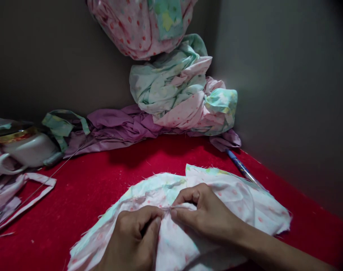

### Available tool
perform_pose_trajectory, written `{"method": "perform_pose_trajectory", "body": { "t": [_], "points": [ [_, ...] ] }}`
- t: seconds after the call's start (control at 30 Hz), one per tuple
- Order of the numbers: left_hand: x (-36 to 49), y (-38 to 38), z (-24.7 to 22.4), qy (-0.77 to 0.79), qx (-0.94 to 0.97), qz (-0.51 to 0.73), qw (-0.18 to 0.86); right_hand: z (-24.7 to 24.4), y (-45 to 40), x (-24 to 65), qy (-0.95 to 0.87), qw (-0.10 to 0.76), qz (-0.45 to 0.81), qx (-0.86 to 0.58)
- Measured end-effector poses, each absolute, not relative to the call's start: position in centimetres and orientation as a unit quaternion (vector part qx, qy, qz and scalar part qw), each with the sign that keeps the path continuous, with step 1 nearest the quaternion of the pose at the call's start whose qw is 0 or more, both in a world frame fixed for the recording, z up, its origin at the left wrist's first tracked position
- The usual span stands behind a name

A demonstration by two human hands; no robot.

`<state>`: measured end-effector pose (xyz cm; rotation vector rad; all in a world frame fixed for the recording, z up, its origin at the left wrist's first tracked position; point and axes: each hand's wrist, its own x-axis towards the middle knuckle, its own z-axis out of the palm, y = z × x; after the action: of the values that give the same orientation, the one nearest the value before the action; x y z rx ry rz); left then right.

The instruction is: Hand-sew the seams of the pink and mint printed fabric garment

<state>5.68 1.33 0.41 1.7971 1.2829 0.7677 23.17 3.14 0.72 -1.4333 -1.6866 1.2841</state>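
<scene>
A white and pink dotted piece of fabric [216, 195] with pale green, frayed edges lies spread over the red cloth in front of me. Thumb and forefinger of my left hand [137, 233] pinch a gathered fold near the middle of it. Just to the right, my right hand [205, 214] pinches the same fold, its fingertips almost touching the left ones. The fabric puckers between the two hands. Whether a needle or thread sits in the fingers is too small to tell.
Red cloth [89, 203] covers the surface. Behind lie purple cloth [123, 124] and bundled pastel fabric [174, 90], with a dotted bundle [131, 26] above. A white mug [32, 148] and fabric strips [44, 178] are at left. A blue pen [240, 165] lies right, near the grey wall [287, 94].
</scene>
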Motion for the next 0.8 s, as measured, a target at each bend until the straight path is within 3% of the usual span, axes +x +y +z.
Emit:
{"method": "perform_pose_trajectory", "body": {
  "t": [0.43, 0.8],
  "points": [
    [5.4, 1.6, 0.0, 0.507, 0.744, 0.247, 0.357, 0.3, 2.3, 22.2, -0.630, 0.323, 0.485, -0.513],
    [5.0, 2.0, -1.3, 0.482, 0.589, 0.339, 0.553, 0.7, 3.6, 22.8, -0.538, 0.339, 0.543, -0.548]
  ]
}}
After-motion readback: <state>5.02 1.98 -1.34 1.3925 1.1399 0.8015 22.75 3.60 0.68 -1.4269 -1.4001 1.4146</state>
